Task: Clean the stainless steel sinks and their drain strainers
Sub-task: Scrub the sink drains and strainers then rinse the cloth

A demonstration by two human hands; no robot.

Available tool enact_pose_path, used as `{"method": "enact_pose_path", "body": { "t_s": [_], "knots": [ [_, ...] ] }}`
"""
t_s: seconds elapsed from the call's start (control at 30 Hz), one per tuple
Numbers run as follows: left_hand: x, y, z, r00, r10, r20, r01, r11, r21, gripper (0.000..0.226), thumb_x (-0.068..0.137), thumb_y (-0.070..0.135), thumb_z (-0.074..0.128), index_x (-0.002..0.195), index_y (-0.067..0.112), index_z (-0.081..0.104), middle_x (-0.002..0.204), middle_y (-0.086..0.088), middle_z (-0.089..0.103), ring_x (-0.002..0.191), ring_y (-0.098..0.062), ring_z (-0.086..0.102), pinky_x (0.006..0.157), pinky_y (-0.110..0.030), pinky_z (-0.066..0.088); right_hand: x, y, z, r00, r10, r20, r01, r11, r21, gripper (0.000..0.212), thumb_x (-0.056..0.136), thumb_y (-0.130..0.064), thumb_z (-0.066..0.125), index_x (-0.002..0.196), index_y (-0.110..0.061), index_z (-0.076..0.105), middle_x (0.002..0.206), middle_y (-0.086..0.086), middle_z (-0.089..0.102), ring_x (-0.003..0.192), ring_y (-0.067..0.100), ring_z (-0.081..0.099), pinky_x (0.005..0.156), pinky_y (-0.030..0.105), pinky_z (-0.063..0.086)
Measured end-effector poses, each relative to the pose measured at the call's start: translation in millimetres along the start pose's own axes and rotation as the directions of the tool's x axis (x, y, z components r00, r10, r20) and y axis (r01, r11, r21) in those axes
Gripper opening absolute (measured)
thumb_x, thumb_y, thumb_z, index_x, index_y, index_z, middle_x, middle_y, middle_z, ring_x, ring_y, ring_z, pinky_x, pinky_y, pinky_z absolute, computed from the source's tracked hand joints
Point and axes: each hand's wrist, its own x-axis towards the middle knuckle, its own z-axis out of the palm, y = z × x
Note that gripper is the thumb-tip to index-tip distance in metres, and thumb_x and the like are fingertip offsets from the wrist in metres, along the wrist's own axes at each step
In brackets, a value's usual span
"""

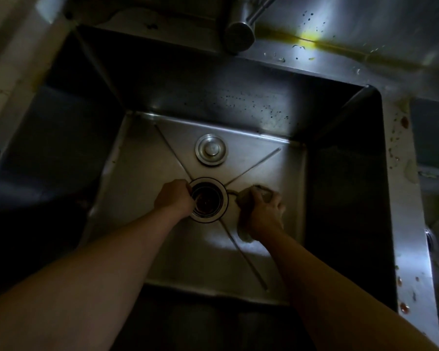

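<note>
Head view looks straight down into a deep stainless steel sink (238, 249), and at the middle of its floor sits the drain opening (208, 201), dark inside, ringed by a bright flange. At about nine o'clock of that ring the left hand (174, 198) has its fingers curled over the rim, hooked on the drain strainer's edge as far as I can tell; the light is too poor to be sure how much of the strainer it holds. At three o'clock, just beside the flange, the right hand (262, 211) is closed around a pale sponge (243, 233), pressing it to the sink floor. A round drain stopper (210, 149) lies loose at twelve o'clock, near the back wall.

My judgement: this is the strainer step. It would go best if the left hand held the basket steady while the sponge worked round the flange in small circles, then down into the creases that run out to the corners. Dark specks on the back wall and reddish spatter on the divider (401, 138) at two o'clock look untouched.
</note>
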Motion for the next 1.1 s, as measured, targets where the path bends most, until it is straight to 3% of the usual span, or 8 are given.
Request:
{"method": "enact_pose_path", "body": {
  "t_s": [0.2,0.3,0.4,0.53,0.7,0.8,0.93,1.1],
  "knots": [
    [-13,10,-6,0.997,0.077,0.018,-0.077,0.997,-0.014,0.024,0.081,0.016,0.066,0.105,0.018,0.065,0.115,-0.007,0.064,0.105,-0.026,0.059,0.076,-0.029,0.045,2,5,-10,0.992,-0.071,-0.104,0.061,0.993,-0.097,0.034,0.094,-0.017,0.048,0.128,-0.013,0.050,0.127,0.018,0.045,0.113,0.032,0.050,0.093,0.037,0.044],
    [-24,19,-15,0.993,0.118,0.009,-0.117,0.991,-0.064,0.020,0.081,0.015,0.067,0.101,0.017,0.067,0.112,-0.007,0.065,0.102,-0.024,0.061,0.075,-0.027,0.045,-12,12,-19,0.964,-0.003,-0.268,0.088,0.948,0.306,0.010,0.096,-0.020,0.043,0.096,-0.016,0.052,0.083,0.010,0.060,0.073,0.028,0.063,0.062,0.037,0.051],
    [-39,29,-28,0.984,0.176,-0.005,-0.176,0.982,-0.068,0.019,0.081,0.012,0.068,0.099,0.016,0.070,0.110,-0.007,0.066,0.100,-0.024,0.061,0.077,-0.026,0.046,-28,10,-41,0.925,-0.103,-0.364,0.196,0.954,0.229,0.010,0.090,-0.023,0.050,0.097,-0.020,0.057,0.104,0.018,0.063,0.092,0.039,0.062,0.081,0.054,0.049],
    [-61,45,-48,0.974,0.216,-0.062,-0.221,0.972,-0.082,0.020,0.080,0.011,0.069,0.100,0.017,0.070,0.112,-0.006,0.067,0.103,-0.023,0.061,0.083,-0.024,0.046,-52,0,-84,0.912,-0.168,-0.375,0.170,0.985,-0.027,0.024,0.089,-0.008,0.054,0.111,-0.011,0.063,0.118,0.014,0.056,0.107,0.031,0.054,0.085,0.032,0.044],
    [-100,74,-83,0.949,0.305,-0.085,-0.314,0.942,-0.121,0.023,0.080,0.014,0.069,0.103,0.018,0.070,0.117,-0.006,0.065,0.107,-0.024,0.060,0.086,-0.022,0.044,-108,-7,-136,0.855,-0.222,-0.469,0.272,0.962,0.040,0.020,0.090,-0.008,0.054,0.108,-0.011,0.063,0.122,0.013,0.049,0.109,0.034,0.052,0.096,0.038,0.046],
    [-120,95,-97,0.943,0.322,-0.090,-0.334,0.920,-0.204,0.020,0.078,0.013,0.072,0.095,0.021,0.066,0.114,-0.006,0.064,0.104,-0.023,0.060,0.087,-0.023,0.044,-130,-3,-159,0.807,-0.246,-0.537,0.310,0.950,0.030,0.017,0.089,-0.006,0.052,0.101,-0.010,0.063,0.112,0.012,0.053,0.101,0.029,0.054,0.090,0.036,0.047],
    [-147,126,-108,0.918,0.394,-0.039,-0.388,0.875,-0.289,0.021,0.081,0.010,0.070,0.096,0.021,0.060,0.110,-0.009,0.062,0.098,-0.027,0.060,0.086,-0.035,0.052,-159,4,-183,0.764,-0.172,-0.622,0.407,0.877,0.256,0.012,0.090,0.001,0.042,0.092,-0.009,0.047,0.075,0.009,0.058,0.061,0.018,0.054,0.054,0.024,0.047],
    [-181,166,-108,0.874,0.483,-0.049,-0.472,0.824,-0.311,0.029,0.077,0.006,0.073,0.104,0.012,0.063,0.109,-0.011,0.064,0.100,-0.028,0.062,0.090,-0.035,0.052,-183,30,-219,0.722,-0.194,-0.664,0.388,0.909,0.155,0.015,0.085,0.001,0.051,0.091,-0.007,0.062,0.094,0.010,0.059,0.084,0.019,0.054,0.069,0.017,0.037]
  ]
}}
